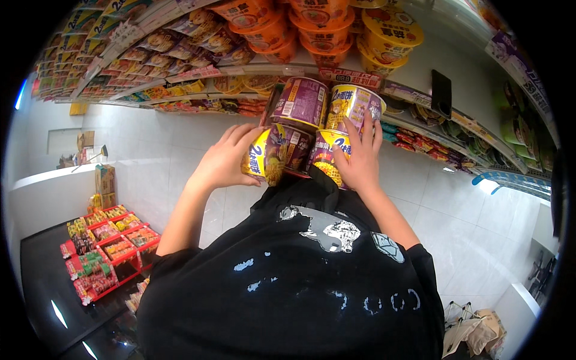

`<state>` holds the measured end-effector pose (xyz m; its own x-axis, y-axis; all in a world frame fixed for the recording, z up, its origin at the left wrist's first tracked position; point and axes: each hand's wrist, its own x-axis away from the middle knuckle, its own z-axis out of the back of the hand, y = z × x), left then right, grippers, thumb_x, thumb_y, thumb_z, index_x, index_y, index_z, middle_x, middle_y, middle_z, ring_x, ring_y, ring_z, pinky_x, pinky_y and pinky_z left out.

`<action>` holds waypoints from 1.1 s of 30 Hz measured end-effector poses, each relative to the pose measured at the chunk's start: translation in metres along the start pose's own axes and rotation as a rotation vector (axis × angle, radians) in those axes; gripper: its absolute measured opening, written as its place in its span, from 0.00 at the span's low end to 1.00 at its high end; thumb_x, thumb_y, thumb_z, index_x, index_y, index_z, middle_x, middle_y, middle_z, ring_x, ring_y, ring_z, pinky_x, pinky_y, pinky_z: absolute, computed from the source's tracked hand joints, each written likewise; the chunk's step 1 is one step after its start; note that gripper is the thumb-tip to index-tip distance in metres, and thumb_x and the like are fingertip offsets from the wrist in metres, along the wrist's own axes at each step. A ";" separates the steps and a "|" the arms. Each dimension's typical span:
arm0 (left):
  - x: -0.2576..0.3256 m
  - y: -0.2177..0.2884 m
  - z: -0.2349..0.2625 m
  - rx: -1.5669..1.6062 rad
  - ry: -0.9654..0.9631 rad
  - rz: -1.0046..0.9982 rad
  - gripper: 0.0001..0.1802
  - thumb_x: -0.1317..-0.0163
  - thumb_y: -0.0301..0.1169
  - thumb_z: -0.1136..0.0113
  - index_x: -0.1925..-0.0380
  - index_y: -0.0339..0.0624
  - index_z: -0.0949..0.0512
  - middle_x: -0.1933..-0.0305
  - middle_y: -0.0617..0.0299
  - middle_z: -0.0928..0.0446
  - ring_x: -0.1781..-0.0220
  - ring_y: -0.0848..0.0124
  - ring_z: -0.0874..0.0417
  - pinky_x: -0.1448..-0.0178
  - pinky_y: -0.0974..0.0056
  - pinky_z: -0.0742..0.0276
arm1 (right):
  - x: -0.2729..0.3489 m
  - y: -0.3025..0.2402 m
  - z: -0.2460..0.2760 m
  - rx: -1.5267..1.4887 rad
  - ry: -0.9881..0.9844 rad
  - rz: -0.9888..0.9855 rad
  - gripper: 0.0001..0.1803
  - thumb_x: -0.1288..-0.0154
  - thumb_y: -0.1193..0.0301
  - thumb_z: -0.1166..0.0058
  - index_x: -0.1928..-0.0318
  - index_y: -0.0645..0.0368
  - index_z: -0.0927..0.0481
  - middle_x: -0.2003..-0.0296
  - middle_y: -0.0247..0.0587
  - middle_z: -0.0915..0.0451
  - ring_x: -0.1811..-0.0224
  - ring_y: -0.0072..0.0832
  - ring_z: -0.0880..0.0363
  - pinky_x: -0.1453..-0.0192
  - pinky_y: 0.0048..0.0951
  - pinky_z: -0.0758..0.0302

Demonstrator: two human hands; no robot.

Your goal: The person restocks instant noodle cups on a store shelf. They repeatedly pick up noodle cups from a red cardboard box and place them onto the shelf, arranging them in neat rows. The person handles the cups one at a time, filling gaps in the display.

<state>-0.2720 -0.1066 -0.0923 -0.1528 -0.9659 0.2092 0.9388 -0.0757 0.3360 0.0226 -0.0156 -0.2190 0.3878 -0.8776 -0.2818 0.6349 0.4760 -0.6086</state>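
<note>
My left hand point(225, 157) is closed round a yellow-and-purple instant noodle cup point(257, 155), tilted at the left of a group of similar cups. Fingers spread, my right hand point(363, 157) lies over the right side of the group. Its fingertips touch the upper yellow-and-purple cup point(345, 103), and its thumb rests by the lower right cup point(327, 157). A large purple cup point(299, 101) stands at the back left of the group, with another purple cup point(298, 147) below it. A reddish box edge shows around them, mostly hidden by the cups and my black shirt.
Just beyond the cups is a store shelf with stacked orange noodle bowls point(324, 37) and yellow bowls point(390, 36). A black phone-like device point(441, 93) is at the shelf edge. Red crates of packaged goods point(124, 270) stand at the lower left. Folded cardboard point(480, 333) lies lower right.
</note>
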 end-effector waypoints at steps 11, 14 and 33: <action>-0.011 0.018 -0.032 -0.104 0.079 0.182 0.58 0.59 0.51 0.19 0.27 0.50 0.36 0.21 0.42 0.46 0.22 0.37 0.43 0.28 0.39 0.32 | 0.000 -0.001 0.000 -0.007 0.012 -0.004 0.33 0.38 0.58 0.40 0.33 0.50 0.25 0.22 0.55 0.48 0.24 0.69 0.52 0.24 0.62 0.43; -0.014 0.021 -0.050 -0.036 0.210 0.331 0.55 0.57 0.50 0.20 0.28 0.46 0.34 0.23 0.39 0.45 0.24 0.38 0.40 0.28 0.41 0.32 | 0.000 -0.001 -0.001 -0.004 0.012 -0.006 0.32 0.38 0.58 0.41 0.33 0.51 0.25 0.22 0.55 0.48 0.24 0.69 0.52 0.24 0.62 0.43; -0.033 0.010 -0.006 -0.246 -0.069 -0.723 0.51 0.76 0.36 0.23 0.40 0.57 0.24 0.33 0.57 0.31 0.29 0.45 0.33 0.24 0.36 0.36 | -0.001 -0.003 0.000 0.001 -0.004 -0.005 0.32 0.38 0.57 0.41 0.33 0.51 0.25 0.22 0.56 0.48 0.24 0.70 0.52 0.24 0.62 0.43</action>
<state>-0.2557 -0.0766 -0.1010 -0.7664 -0.6380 0.0748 0.6384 -0.7436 0.1988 0.0205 -0.0163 -0.2167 0.3877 -0.8796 -0.2759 0.6370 0.4719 -0.6095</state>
